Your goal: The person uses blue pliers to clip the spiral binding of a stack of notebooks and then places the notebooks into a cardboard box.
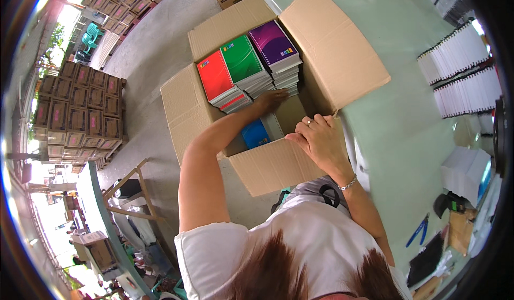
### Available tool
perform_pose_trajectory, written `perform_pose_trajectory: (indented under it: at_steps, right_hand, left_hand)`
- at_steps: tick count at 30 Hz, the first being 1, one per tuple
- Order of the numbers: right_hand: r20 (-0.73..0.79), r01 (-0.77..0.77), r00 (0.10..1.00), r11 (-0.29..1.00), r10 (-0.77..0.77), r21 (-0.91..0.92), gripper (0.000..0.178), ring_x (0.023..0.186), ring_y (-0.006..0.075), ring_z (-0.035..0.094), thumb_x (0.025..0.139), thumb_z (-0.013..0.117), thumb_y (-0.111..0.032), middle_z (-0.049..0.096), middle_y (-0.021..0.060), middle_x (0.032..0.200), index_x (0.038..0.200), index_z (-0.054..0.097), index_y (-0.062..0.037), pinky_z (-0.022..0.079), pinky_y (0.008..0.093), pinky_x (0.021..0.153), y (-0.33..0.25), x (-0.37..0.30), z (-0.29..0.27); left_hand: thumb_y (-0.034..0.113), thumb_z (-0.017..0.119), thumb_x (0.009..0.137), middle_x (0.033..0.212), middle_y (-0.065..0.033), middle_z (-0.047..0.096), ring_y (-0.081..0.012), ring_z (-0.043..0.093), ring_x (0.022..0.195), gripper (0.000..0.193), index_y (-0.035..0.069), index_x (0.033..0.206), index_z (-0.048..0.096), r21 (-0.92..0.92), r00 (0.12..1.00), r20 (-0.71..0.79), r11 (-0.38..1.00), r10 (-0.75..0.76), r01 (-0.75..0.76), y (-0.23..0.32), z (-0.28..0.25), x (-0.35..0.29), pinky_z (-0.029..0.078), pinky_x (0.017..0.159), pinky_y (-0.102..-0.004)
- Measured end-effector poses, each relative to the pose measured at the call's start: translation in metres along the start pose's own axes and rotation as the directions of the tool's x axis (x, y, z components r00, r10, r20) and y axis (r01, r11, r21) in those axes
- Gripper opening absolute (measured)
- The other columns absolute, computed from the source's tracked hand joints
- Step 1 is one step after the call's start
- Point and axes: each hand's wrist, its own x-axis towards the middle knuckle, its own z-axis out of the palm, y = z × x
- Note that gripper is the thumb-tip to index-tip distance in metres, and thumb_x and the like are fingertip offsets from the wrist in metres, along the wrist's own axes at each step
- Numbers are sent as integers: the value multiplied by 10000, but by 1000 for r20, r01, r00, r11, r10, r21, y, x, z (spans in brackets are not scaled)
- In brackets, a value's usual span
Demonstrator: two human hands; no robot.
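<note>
An open cardboard box (334, 48) stands in front of me with its flaps folded out. Along its far side sit stacks of spiral notebooks, topped by a red notebook (215, 74), a green notebook (243, 59) and a purple notebook (272, 40). Lower down, on the near left, lies a blue notebook (256, 134), partly covered by my arm. My left hand (271, 101) reaches inside, fingers stretched out against the front of the stacks. At the near right corner, my right hand (319, 138) grips the box's edge, its thumb on the near flap (276, 166).
To the right runs a pale green table (388, 155) bearing rows of spiral-bound notebooks (455, 54) and blue-handled pliers (418, 230). Stacked cartons (80, 107) stand on the floor at the left. A wooden frame (131, 193) is at the lower left.
</note>
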Motion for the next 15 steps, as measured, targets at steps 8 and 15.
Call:
perform_pose_trajectory:
  at_steps: [8,15]
  right_hand:
    - [-30,-20,999,998,19,-52,366,777,176,526,954,601,-471,555,-7,758,764,599,-159,377,349,759,7,4,2]
    - [-19,-36,999,999,36,23,388,789,187,536,950,617,-467,583,11,755,747,621,-135,381,353,769,6,2,6]
  left_hand:
    - [299,577,932,1197,-149,650,-356,612,1140,373,45,1191,667,-861,977,177,499,119,95,-1,-60,5,516,947,-469]
    - [219,595,873,1174,-157,638,-348,589,1182,379,54,1211,634,-778,961,129,625,246,-55,29,5,23,525,934,-462]
